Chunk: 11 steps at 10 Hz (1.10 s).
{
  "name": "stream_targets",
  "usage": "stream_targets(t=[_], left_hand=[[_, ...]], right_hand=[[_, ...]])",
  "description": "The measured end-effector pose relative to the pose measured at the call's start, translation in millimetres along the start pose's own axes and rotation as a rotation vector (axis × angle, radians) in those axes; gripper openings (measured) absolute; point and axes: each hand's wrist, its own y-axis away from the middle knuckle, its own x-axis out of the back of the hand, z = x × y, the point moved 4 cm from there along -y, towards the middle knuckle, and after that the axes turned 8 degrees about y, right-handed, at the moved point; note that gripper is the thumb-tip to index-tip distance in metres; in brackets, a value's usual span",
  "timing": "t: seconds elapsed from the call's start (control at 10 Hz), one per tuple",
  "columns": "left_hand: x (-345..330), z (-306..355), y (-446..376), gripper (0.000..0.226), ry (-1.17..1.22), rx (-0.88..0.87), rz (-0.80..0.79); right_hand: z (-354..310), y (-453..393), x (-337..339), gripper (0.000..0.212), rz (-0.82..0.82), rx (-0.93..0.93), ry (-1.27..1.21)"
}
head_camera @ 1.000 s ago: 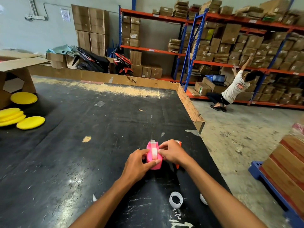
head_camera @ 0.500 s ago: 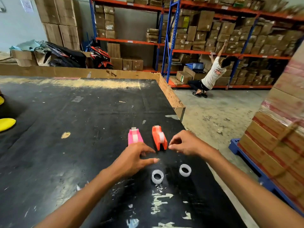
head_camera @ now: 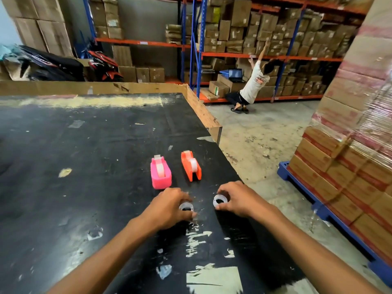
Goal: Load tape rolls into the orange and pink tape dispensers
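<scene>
A pink tape dispenser and an orange tape dispenser stand side by side on the black table, each with a clear tape roll in it. Just nearer to me lie two white rings. My left hand curls its fingers around the left ring. The right ring is pinched by the fingertips of my right hand. Both rings rest on the table surface.
The table's wooden right edge drops to a concrete floor. A wrapped stack of boxes on a blue pallet stands at the right. A person crouches at the far shelves. White scuffs mark the table near me.
Both hands let go of the pink dispenser, which now stands beside the orange one, and pulled back toward me onto the two white rings. My head turned right.
</scene>
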Motion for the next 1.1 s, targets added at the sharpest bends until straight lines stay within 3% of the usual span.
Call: stream_targets(t=[0.3,0.5,0.7,0.9,1.1], left_hand=[[85,-81,44,0.032,-0.135,0.226,0.221],[128,-132,65,0.025,-0.150,0.330,0.277],[130,-154,61,0.020,-0.161,0.367,0.175],[122,-157,62,0.035,-0.169,0.379,0.140],[122,-153,69,0.062,-0.084,0.431,0.222]], right_hand=[[-131,-43,-1,0.022,-0.003,0.286,-0.071],[-206,-80,-9,0.024,0.036,0.359,-0.073],[-224,-108,-26,0.024,0.023,0.326,0.014],[-221,-112,-39,0.044,0.020,0.333,0.052],[-217,-97,-31,0.050,0.035,0.349,0.033]])
